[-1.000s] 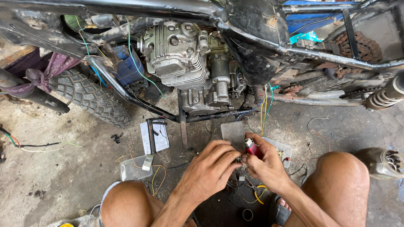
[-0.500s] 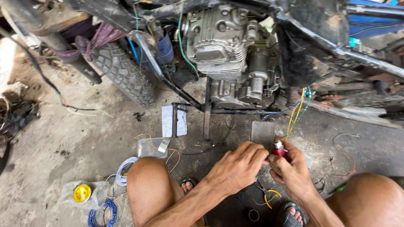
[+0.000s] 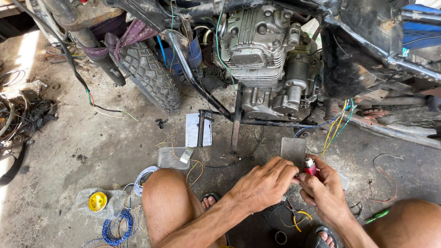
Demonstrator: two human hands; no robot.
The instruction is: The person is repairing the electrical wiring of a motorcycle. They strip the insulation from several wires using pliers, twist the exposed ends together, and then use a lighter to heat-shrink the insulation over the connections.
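Lighter (image 3: 310, 166), red, small: pinched upright in the right hand (image 3: 325, 195), low at centre frame, below the motorcycle engine (image 3: 262, 59) and beside a loose wire bundle (image 3: 337, 124).
Left hand (image 3: 265, 183): fingers curled shut, tips meeting the right hand; what they pinch is hidden, possibly a wire end.
Pose: both forearms reach forward between bent knees, knuckles up.
Risk: flame so near fingertips could scorch skin or overheat insulation; oily floor (image 3: 92, 151) nearby adds hazard.

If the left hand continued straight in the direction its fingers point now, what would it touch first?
Probably the right hand holding the small red lighter: the left hand points rightward and its fingertips already seem to meet them, though depth is unclear.
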